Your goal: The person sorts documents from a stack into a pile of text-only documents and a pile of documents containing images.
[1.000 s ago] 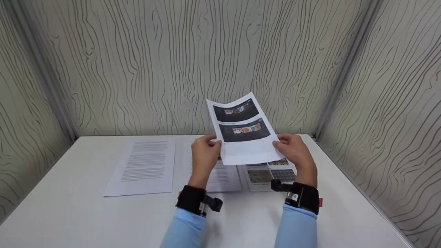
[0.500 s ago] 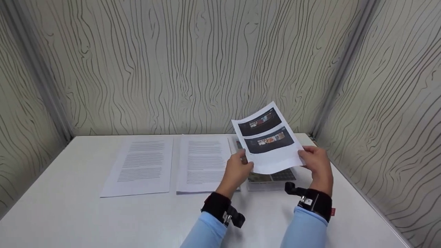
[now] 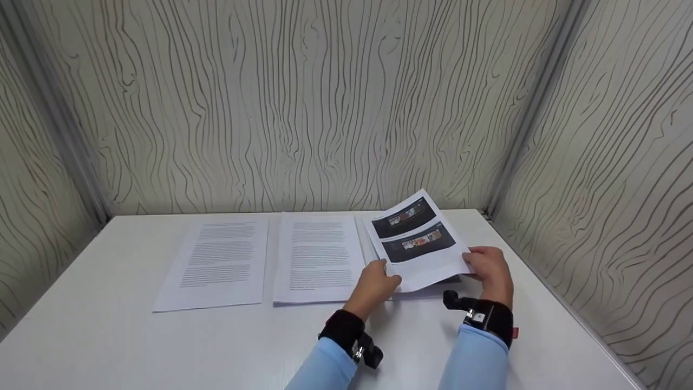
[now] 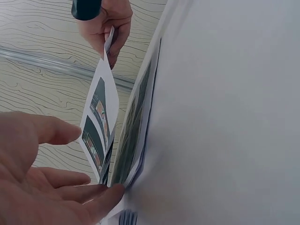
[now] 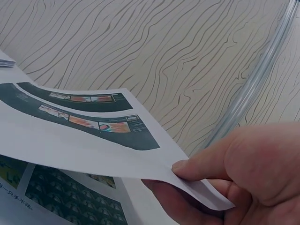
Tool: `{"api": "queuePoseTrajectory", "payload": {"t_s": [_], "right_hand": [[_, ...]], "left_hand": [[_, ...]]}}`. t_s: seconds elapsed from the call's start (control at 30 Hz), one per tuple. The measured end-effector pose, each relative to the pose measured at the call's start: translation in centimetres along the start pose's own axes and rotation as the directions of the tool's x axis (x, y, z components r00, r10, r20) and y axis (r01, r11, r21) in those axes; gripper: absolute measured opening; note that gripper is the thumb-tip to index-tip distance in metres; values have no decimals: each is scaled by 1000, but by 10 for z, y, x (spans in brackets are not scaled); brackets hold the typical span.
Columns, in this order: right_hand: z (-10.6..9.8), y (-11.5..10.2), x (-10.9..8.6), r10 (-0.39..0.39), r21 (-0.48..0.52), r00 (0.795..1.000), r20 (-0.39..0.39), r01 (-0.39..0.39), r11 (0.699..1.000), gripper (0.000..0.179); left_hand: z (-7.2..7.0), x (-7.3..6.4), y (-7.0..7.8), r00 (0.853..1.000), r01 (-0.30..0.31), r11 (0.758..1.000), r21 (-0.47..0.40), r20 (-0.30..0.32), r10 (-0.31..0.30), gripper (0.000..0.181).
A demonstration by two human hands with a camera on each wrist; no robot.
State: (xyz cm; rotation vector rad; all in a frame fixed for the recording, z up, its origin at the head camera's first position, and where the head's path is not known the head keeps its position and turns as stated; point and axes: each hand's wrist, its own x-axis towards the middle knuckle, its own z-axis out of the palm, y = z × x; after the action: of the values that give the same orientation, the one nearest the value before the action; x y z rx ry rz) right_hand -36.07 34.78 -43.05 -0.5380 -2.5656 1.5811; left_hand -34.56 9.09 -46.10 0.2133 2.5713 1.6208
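A printed sheet of paper (image 3: pixel 427 268) with two dark picture panels is held tilted over the right-hand stack. My right hand (image 3: pixel 490 271) pinches its lower right edge between thumb and fingers, as the right wrist view also shows at the sheet (image 5: pixel 84 140). My left hand (image 3: pixel 374 284) is at the sheet's lower left corner. In the left wrist view, the left thumb and fingers (image 4: pixel 61 180) stand apart, fingertips by the edges of the sheet and the stack below. Underneath lies the picture-printed stack (image 5: pixel 70 197), mostly hidden by the sheet in the head view.
Two text-printed paper stacks lie to the left on the white table (image 3: pixel 178 346): a middle stack (image 3: pixel 319 260) and a left stack (image 3: pixel 216 265). Wood-grain patterned walls (image 3: pixel 303 108) enclose the table at back and sides.
Both hands have moved right and down with the sheet, from above the middle stack to low over the right stack. The middle stack has come into full view. The left fingers now look spread.
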Motion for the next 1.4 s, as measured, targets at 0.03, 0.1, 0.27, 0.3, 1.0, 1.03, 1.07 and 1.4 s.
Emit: {"api": "queuePoseTrajectory", "payload": {"t_s": [0.03, 0.1, 0.27, 0.3, 1.0, 1.03, 1.07, 1.4], "right_hand": [[1, 0, 0, 2, -3, 1000, -1, -2, 1000, 51], [3, 1, 1, 14, -11, 1000, -2, -14, 1000, 51], [5, 2, 0, 40, -12, 999, 2, -40, 999, 52], [5, 3, 0, 39, -29, 999, 4, -39, 999, 52], [-3, 5, 3, 75, -328, 995, 62, -50, 943, 30], [-3, 5, 4, 81, -326, 994, 72, -54, 944, 30], [-2, 5, 5, 74, -333, 994, 81, -43, 942, 32], [2, 2, 2, 66, -318, 990, 128, -22, 948, 53]], "left_hand": [[1, -1, 0, 1000, 6, 1000, 2, -3, -6, 58], [2, -2, 0, 1000, 27, 1000, -4, -2, -27, 60], [3, -2, -1, 999, 54, 999, -6, 0, -54, 61], [3, -2, -1, 998, 56, 998, -5, -1, -56, 61], [5, 1, -2, 996, 85, 996, -15, -14, -85, 59], [5, 1, -2, 996, 86, 996, -13, -18, -87, 59], [5, 1, -2, 996, 86, 996, -12, -22, -86, 59], [7, 1, -3, 997, 69, 997, -19, -30, -70, 58]]}}
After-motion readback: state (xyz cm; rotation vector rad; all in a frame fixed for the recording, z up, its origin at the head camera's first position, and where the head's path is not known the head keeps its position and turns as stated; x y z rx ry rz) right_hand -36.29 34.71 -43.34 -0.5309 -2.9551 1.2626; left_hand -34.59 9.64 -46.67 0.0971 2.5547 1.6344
